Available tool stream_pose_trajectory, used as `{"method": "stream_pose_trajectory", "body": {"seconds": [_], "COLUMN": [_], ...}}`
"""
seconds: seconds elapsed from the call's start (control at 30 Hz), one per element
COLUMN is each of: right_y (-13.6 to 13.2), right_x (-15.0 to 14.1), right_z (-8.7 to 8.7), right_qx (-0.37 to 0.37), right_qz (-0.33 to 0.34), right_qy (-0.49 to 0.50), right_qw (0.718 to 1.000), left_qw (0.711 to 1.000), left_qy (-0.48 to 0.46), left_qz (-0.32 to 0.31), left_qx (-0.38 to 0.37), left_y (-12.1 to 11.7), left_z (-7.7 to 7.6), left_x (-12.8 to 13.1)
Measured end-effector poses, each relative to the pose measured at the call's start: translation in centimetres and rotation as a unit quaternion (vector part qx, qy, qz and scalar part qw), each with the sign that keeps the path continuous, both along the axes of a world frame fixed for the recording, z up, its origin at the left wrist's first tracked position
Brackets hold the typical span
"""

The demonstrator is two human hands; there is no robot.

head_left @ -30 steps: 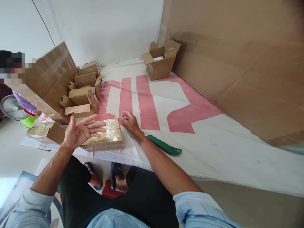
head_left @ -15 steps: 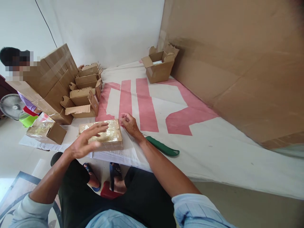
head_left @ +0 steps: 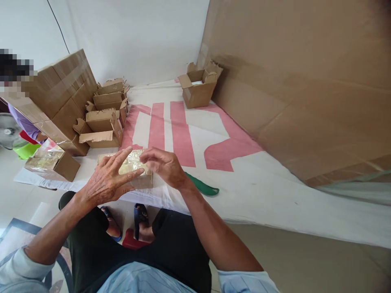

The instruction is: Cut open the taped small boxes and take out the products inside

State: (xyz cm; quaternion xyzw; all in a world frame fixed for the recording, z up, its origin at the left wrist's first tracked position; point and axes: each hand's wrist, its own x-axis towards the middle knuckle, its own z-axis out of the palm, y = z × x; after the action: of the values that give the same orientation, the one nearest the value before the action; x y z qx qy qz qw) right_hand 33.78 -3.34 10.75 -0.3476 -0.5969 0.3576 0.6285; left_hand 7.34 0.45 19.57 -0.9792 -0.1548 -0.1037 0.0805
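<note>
A taped cardboard box (head_left: 146,182) lies near the front edge of the cloth-covered table, its top shiny with clear tape. Over its left part hovers my left hand (head_left: 105,179), open, fingers spread, holding nothing. My right hand (head_left: 166,166) is above the box's right end, fingers bent inward and closed. Its fingertips are blurred, so anything between them cannot be made out. Both hands partly hide the box top. Just right of it, a long green curved object (head_left: 205,187) lies on the cloth, partly behind my right forearm.
Several open cartons (head_left: 102,130) line the left side beside stacked closed boxes (head_left: 65,106). Another taped box (head_left: 55,165) sits at the left corner. An open carton (head_left: 198,95) stands at the back, against a large cardboard sheet (head_left: 275,81). A person's purple sleeve (head_left: 23,122) shows at left.
My left hand has moved up and right, its fingers spreading wider. The right hand has shifted from beside the box's right end to above it. The view has turned slightly.
</note>
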Motion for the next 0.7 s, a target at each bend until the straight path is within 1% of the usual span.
{"method": "stream_pose_trajectory", "body": {"seconds": [0.07,0.17,0.33,0.53,0.7], "right_y": [-1.4,-2.3,-2.7,-3.0,-3.2], "right_x": [-0.6,-1.4,-2.6,-3.7,-4.5], "right_z": [1.3,1.9,1.9,2.5,2.6], "right_qx": [0.006,0.004,0.007,-0.001,-0.015], "right_qz": [0.062,0.103,0.113,0.134,0.147], "right_qy": [-0.021,-0.037,-0.049,-0.059,-0.072], "right_qw": [0.998,0.994,0.992,0.989,0.986], "left_qw": [1.000,1.000,1.000,1.000,0.999], "left_qy": [-0.002,-0.008,-0.009,-0.007,-0.012], "left_qz": [0.004,-0.006,-0.011,-0.008,-0.006], "left_qx": [-0.003,-0.010,-0.018,-0.025,-0.029], "left_y": [-0.1,-0.3,-1.1,-2.3,-3.4], "left_z": [-0.2,-0.6,-0.8,-0.6,-1.1], "left_x": [0.0,0.0,-0.8,-2.0,-2.9]}}
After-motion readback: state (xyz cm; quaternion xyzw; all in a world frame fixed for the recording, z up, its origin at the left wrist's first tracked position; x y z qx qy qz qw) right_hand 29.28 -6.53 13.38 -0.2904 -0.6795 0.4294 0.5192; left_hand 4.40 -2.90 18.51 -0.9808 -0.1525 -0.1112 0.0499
